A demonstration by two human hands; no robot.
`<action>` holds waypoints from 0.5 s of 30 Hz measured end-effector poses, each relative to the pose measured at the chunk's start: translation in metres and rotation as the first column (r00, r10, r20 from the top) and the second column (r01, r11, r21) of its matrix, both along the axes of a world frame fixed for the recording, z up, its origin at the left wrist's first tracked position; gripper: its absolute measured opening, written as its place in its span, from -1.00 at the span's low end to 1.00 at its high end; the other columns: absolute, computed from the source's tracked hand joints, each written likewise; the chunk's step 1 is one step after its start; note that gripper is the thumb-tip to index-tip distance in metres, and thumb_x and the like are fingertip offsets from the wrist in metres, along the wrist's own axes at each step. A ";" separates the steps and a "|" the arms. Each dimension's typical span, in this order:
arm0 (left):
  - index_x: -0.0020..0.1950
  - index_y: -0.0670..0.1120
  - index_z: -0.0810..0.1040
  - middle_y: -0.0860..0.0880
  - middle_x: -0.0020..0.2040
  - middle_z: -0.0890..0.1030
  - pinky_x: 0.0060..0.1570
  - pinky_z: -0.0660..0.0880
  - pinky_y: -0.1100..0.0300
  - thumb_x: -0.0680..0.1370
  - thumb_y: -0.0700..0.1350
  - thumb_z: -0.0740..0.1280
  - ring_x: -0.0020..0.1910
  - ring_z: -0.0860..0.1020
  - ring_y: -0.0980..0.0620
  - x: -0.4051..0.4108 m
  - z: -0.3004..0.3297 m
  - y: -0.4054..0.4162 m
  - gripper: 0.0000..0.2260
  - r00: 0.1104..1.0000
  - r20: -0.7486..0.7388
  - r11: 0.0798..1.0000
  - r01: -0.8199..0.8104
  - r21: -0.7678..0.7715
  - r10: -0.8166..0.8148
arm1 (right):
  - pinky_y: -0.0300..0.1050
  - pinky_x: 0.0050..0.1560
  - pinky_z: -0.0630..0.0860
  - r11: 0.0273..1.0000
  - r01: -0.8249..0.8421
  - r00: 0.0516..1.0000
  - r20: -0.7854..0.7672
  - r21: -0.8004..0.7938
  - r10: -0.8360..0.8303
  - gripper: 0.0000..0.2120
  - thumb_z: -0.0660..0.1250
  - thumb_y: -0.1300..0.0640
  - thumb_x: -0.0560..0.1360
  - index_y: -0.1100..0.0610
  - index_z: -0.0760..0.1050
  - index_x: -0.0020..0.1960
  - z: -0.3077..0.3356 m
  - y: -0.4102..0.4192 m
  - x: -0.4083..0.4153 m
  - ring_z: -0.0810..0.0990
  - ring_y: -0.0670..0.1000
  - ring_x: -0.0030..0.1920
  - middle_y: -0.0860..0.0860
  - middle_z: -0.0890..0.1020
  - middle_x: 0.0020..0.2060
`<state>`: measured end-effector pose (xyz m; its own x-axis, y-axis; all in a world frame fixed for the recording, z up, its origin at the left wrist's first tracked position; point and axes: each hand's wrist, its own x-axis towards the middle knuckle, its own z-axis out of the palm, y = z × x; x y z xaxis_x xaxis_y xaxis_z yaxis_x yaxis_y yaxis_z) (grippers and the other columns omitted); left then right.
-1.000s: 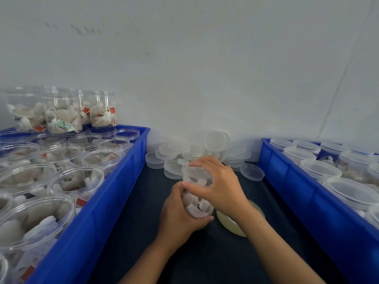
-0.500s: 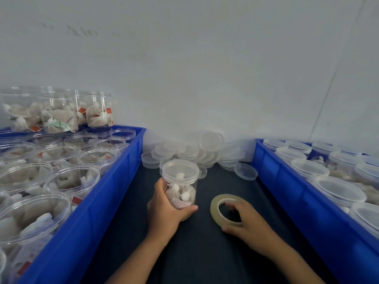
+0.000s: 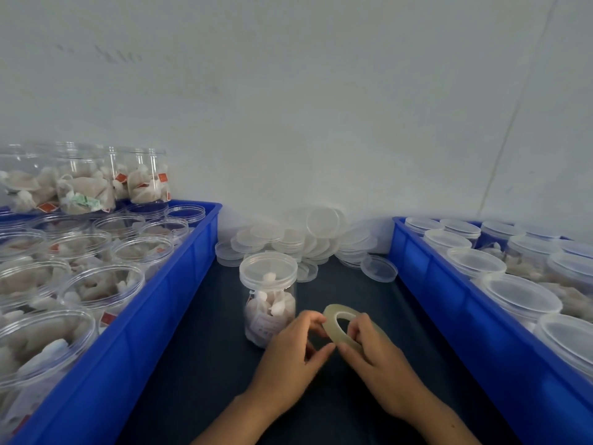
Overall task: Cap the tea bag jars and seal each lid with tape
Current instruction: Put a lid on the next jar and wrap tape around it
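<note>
Two blue plastic crates flank the hands: the one (image 3: 179, 284) beyond the left hand holds uncapped clear jars, the one (image 3: 449, 303) beyond the right holds capped jars. A capped clear plastic tea bag jar (image 3: 269, 297) stands upright on the dark surface (image 3: 205, 348), just beyond the left hand (image 3: 288, 358). Both hands pinch a translucent tape roll (image 3: 346, 326); the right hand (image 3: 378, 358) grips its rim.

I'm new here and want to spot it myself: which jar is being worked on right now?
Look between the two blue crates, on the dark mat. One capped jar of tea bags stands there alone, just beyond the left hand. Unlike every other jar, it sits outside a crate.
</note>
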<state>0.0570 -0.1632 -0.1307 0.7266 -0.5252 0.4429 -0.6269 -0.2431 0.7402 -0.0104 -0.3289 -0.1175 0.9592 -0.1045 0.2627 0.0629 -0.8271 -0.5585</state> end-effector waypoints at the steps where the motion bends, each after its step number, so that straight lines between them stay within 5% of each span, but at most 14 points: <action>1: 0.13 0.17 0.40 0.22 -0.01 0.57 -0.06 0.48 0.41 0.52 -0.08 0.43 -0.07 0.57 0.27 0.002 -0.003 -0.001 -0.70 0.998 -0.060 1.000 -0.011 -0.025 0.009 | -0.29 -0.27 0.43 1.000 -0.016 1.000 0.005 0.014 0.016 -0.87 0.21 -0.09 0.56 -0.08 0.31 -0.10 -0.001 0.002 -0.001 0.46 -0.21 -0.23 -0.08 0.50 -0.21; 7: 0.12 0.12 0.44 0.15 0.09 0.60 0.04 0.56 0.22 0.50 -0.23 0.43 -0.02 0.63 0.18 0.004 -0.002 -0.001 -0.67 0.965 -0.260 0.990 0.009 -0.139 -0.045 | -0.29 -0.25 0.41 1.000 -0.028 1.000 -0.002 0.014 0.028 -0.91 0.21 0.04 0.55 -0.04 0.30 -0.10 -0.003 0.011 0.003 0.43 -0.23 -0.29 -0.02 0.49 -0.24; 15: 0.00 -0.09 0.51 0.01 -0.13 0.65 -0.15 0.57 0.27 0.55 -0.29 0.36 -0.16 0.64 0.09 0.003 -0.002 0.000 -0.88 0.978 -0.209 0.972 -0.041 -0.231 -0.008 | -0.20 -0.29 0.38 0.998 -0.060 0.998 0.015 0.008 0.059 -0.91 0.20 0.10 0.53 0.01 0.28 -0.09 -0.006 0.018 0.002 0.41 -0.19 -0.30 0.03 0.49 -0.25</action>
